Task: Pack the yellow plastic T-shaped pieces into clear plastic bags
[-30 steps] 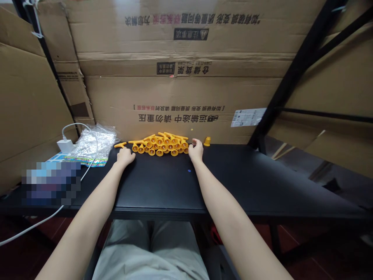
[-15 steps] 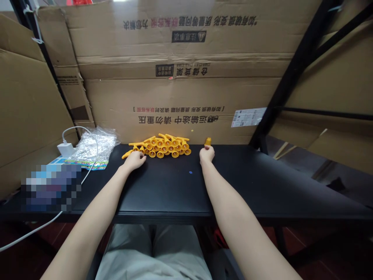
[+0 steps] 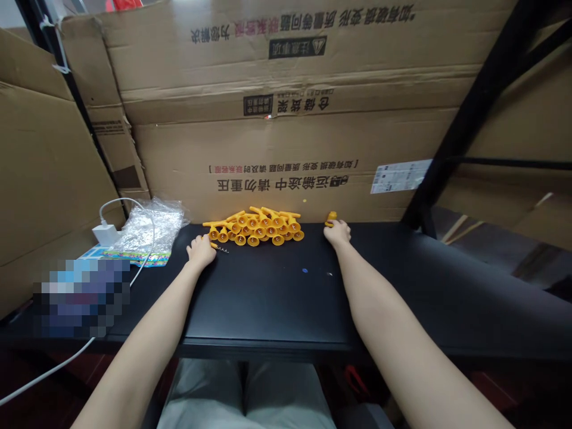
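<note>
Head view: my left hand (image 3: 201,252) has its grip clamped on a yellow-handled spiral (image 3: 214,245), metal coil pointing right. My right hand (image 3: 338,233) is at a yellow cup (image 3: 332,215) by the cardboard (image 3: 268,143); cannot tell whether that grip is clamped. Between them, stacked yellow bells (image 3: 253,229) on the tabletop (image 3: 268,298), mouths toward me, glints inside. Clear plastic bag (image 3: 152,226), left: contents indistinct.

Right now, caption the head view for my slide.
Left hand holding a corkscrew, right hand at a yellow cap, a corkscrew pile between them.
</note>
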`<control>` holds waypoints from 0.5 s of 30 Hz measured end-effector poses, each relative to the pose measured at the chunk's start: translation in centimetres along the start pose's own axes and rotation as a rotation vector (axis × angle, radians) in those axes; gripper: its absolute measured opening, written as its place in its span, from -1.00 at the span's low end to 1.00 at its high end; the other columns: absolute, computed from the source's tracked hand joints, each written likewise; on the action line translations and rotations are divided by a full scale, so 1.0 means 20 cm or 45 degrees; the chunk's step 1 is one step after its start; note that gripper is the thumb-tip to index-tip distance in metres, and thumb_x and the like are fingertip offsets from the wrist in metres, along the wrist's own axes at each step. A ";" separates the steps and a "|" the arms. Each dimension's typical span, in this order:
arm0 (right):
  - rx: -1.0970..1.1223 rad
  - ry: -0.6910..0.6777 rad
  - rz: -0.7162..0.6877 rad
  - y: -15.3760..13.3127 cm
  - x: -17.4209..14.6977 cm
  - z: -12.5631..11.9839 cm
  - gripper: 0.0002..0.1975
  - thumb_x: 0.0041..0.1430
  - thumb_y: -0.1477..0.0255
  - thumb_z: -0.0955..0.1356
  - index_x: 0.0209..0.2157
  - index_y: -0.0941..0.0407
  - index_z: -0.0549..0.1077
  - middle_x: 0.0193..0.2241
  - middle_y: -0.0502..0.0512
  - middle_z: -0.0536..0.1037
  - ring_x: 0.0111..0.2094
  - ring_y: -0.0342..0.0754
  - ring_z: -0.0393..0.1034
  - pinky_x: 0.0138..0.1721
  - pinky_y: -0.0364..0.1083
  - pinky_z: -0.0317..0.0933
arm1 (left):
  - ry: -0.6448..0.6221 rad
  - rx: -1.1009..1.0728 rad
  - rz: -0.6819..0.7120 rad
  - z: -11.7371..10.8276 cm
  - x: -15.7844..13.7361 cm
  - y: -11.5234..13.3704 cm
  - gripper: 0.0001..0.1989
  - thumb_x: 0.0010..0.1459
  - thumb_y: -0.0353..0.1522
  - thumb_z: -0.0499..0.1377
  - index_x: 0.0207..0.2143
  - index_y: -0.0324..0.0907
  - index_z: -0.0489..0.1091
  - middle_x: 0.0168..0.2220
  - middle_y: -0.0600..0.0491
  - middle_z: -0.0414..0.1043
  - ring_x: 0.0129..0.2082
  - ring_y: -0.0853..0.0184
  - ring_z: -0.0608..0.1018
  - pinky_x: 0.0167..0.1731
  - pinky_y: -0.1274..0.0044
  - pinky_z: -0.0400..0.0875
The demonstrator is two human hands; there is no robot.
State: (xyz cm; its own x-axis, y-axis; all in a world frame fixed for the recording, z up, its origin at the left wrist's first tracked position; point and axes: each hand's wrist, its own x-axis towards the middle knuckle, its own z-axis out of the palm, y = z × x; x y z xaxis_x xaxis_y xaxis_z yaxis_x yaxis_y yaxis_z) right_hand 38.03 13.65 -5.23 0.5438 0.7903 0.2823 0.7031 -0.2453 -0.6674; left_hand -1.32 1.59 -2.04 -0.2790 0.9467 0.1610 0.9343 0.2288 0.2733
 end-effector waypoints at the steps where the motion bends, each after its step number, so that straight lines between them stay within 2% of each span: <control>1: -0.083 -0.038 -0.008 0.00 0.01 0.00 -0.60 0.06 0.45 0.25 -0.03 0.06 0.41 0.16 0.19 0.18 0.20 0.09 0.02 0.17 0.08 -0.06 | -0.006 0.004 -0.001 0.00 0.00 0.00 -0.67 0.08 -0.47 -0.06 -0.10 -0.14 0.28 0.04 -0.13 0.28 0.07 0.11 0.32 0.01 0.23 0.19; 4: -0.242 -0.122 -0.013 0.00 0.04 0.01 -0.56 0.16 0.33 0.21 0.09 0.02 0.33 0.22 0.21 0.09 0.25 0.13 -0.10 0.19 0.21 -0.16 | -0.008 0.018 -0.009 -0.01 -0.01 0.01 -0.69 0.08 -0.46 -0.05 -0.11 -0.14 0.28 0.02 -0.14 0.29 0.05 0.11 0.34 -0.01 0.23 0.20; 8: -0.315 -0.253 0.005 0.00 0.10 0.02 -0.53 0.23 0.24 0.16 0.15 -0.04 0.26 0.27 0.20 0.02 0.28 0.19 -0.20 0.14 0.35 -0.18 | -0.013 0.047 -0.012 -0.02 -0.02 0.02 -0.71 0.09 -0.44 -0.05 -0.12 -0.15 0.27 0.01 -0.14 0.30 0.04 0.11 0.34 -0.02 0.25 0.21; 11: -0.288 -0.280 0.002 0.01 0.14 0.03 -0.54 0.21 0.25 0.17 0.14 -0.03 0.28 0.24 0.22 0.10 0.27 0.20 -0.15 0.12 0.39 -0.21 | -0.009 0.062 -0.009 -0.01 -0.02 0.03 -0.71 0.09 -0.45 -0.05 -0.12 -0.15 0.27 0.01 -0.14 0.30 0.04 0.10 0.35 -0.02 0.25 0.21; 15: -0.159 -0.201 -0.005 0.02 0.14 0.04 -0.59 0.12 0.32 0.25 0.01 0.04 0.42 0.12 0.28 0.28 0.19 0.23 0.04 0.09 0.41 -0.17 | -0.008 0.055 0.001 -0.01 -0.02 0.03 -0.70 0.10 -0.42 -0.05 -0.10 -0.16 0.27 0.02 -0.17 0.29 0.05 0.06 0.33 -0.03 0.22 0.21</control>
State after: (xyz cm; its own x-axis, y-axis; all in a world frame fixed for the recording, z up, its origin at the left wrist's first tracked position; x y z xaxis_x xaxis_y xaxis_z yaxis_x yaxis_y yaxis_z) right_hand 39.50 16.24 -5.28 0.4696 0.8670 0.1666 0.7615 -0.3023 -0.5733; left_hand -0.76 1.37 -1.64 -0.2766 0.9483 0.1553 0.9434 0.2372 0.2317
